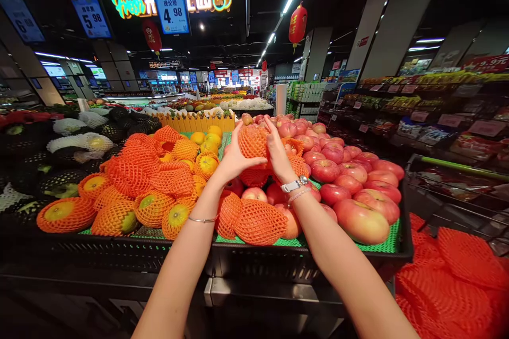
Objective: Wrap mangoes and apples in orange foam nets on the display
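Note:
An apple in an orange foam net [253,142] is held up over the fruit display between both my hands. My left hand [235,155] cups it from the left, with the thumb stretched across the lower front. From the right, my right hand [277,149] presses against it, fingers pointing up. Below and around my hands lie red apples [326,170], some partly covered by loose orange foam nets [260,222]. To the left sit oranges in foam nets [148,201], with more empty nets [133,164] heaped on them.
Black plastic trays [302,259] with green mats hold the fruit. Dark netted produce [79,148] lies far left. Many red foam nets [453,275] fill the lower right, beside a wire cart with a green handle [463,168]. Snack shelves [429,106] line the right.

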`<action>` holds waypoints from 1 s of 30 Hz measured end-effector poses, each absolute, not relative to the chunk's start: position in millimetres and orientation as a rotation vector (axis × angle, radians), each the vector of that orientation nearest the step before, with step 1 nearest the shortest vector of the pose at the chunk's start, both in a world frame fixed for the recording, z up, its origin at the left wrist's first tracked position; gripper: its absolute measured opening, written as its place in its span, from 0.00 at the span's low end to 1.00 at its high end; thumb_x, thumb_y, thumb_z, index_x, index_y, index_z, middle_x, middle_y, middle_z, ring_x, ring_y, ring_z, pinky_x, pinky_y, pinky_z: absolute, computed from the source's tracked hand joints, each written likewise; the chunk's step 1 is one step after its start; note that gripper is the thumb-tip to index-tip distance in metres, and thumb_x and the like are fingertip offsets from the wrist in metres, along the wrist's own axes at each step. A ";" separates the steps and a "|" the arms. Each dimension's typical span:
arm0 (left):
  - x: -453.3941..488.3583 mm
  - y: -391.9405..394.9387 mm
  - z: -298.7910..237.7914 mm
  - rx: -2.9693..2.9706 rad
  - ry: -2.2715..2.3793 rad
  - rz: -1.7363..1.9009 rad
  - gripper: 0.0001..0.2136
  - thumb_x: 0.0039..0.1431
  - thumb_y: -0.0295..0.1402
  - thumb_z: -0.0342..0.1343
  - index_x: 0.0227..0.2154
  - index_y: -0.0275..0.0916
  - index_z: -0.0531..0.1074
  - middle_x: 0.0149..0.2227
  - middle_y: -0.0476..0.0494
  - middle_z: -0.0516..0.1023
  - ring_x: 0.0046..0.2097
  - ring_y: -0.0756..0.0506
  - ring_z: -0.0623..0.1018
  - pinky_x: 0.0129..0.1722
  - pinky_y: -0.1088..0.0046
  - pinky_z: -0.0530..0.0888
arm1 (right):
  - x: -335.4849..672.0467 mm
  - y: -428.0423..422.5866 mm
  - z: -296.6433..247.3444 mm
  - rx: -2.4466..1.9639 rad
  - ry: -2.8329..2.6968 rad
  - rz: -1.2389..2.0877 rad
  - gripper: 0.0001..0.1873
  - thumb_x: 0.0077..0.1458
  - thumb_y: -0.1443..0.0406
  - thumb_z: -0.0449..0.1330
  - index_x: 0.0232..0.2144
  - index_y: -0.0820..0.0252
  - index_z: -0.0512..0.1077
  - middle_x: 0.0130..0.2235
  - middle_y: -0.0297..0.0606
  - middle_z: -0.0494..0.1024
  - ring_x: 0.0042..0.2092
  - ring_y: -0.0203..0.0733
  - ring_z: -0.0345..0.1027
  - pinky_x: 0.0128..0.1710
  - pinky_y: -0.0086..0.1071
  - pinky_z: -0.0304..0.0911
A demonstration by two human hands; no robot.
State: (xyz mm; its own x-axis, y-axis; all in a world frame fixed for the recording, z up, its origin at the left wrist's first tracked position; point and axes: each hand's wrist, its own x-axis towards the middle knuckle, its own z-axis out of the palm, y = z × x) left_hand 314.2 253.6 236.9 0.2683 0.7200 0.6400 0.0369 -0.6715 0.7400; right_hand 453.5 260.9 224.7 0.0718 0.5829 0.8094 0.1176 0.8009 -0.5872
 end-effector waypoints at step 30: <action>299.8 264.9 225.0 2.653 1.616 0.887 0.50 0.46 0.27 0.64 0.69 0.38 0.41 0.72 0.26 0.36 0.71 0.27 0.36 0.65 0.39 0.33 | 461.9 265.9 214.5 -0.782 -1.744 0.076 0.15 0.60 0.55 0.54 0.41 0.57 0.75 0.45 0.44 0.79 0.48 0.52 0.72 0.52 0.50 0.64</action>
